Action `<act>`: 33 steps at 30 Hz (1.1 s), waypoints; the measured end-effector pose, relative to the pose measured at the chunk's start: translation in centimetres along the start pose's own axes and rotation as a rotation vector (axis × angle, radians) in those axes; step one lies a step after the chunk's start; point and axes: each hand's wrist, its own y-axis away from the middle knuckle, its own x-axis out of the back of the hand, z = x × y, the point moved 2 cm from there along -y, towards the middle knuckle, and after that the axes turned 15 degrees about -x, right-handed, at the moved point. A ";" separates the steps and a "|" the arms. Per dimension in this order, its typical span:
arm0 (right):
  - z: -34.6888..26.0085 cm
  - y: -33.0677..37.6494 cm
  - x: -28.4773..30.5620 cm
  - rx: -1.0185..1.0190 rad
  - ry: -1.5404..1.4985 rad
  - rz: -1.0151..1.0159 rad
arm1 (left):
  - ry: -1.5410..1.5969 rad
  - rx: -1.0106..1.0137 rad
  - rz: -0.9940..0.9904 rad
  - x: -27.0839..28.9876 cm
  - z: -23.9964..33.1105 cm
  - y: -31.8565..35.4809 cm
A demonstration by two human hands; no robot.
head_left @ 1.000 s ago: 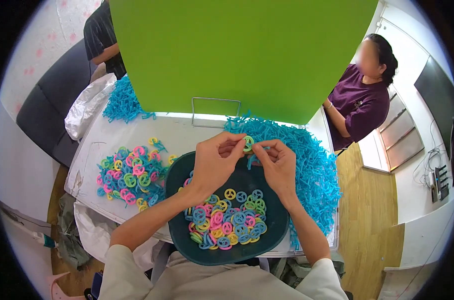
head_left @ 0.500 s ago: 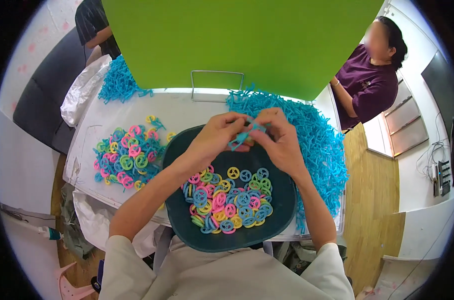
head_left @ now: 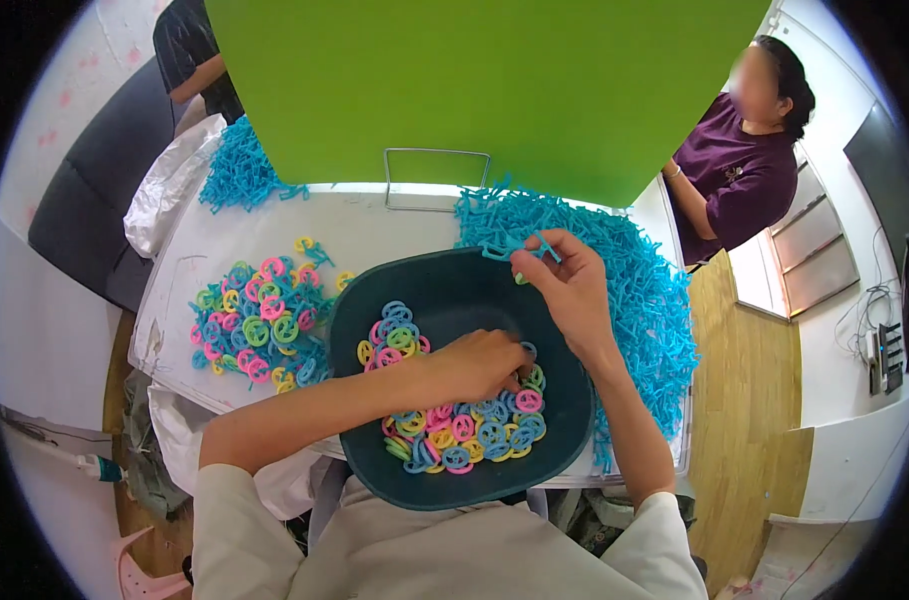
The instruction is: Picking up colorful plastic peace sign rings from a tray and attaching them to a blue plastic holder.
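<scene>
A dark green basin (head_left: 359,455) sits before me, holding many small spoked plastic wheels (head_left: 462,428) in pink, blue, yellow and green. Down among these wheels is my left hand (head_left: 479,365), its fingers curled and bunched; its fingertips are partly hidden, and a blue wheel shows beside them. Above the basin's far right rim, my right hand (head_left: 564,285) pinches blue branched plastic pieces (head_left: 504,248) between thumb and fingers. A small yellow-green bit shows by that thumb. Just beyond and to the right of this hand spreads a large heap of loose blue plastic pieces (head_left: 644,310).
Left of the basin lies a pile of wheels joined to blue pieces (head_left: 259,320) on the white table (head_left: 189,270). A green panel (head_left: 474,90) rises at the back, with a wire stand (head_left: 436,208) before it. Other people are at the far left and right.
Both hands were together over the basin's far rim, around a blue piece. My left hand has dropped into the wheels; my right stays up, slightly farther right, with blue pieces.
</scene>
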 end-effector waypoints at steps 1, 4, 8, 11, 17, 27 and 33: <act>0.0 0.1 0.0 -0.019 0.024 0.014 | 0.001 0.007 -0.002 -0.1 0.0 0.2; 0.3 0.2 0.0 -0.024 0.034 0.030 | 0.017 0.042 -0.012 0.9 0.0 0.3; 0.4 -0.1 0.2 0.019 0.077 0.073 | -0.047 0.016 0.024 1.3 -0.3 0.8; 0.3 -0.3 0.1 0.015 0.059 0.063 | -0.049 0.022 -0.040 1.3 -0.6 0.9; 0.2 -0.4 -0.1 0.005 0.075 0.014 | -0.101 0.093 -0.051 2.0 -0.7 1.4; 0.6 0.0 0.5 0.085 0.342 0.178 | 0.471 0.110 0.882 8.8 1.0 2.1; 0.3 0.4 0.2 0.119 0.421 0.152 | 0.449 0.182 0.987 8.8 0.2 2.2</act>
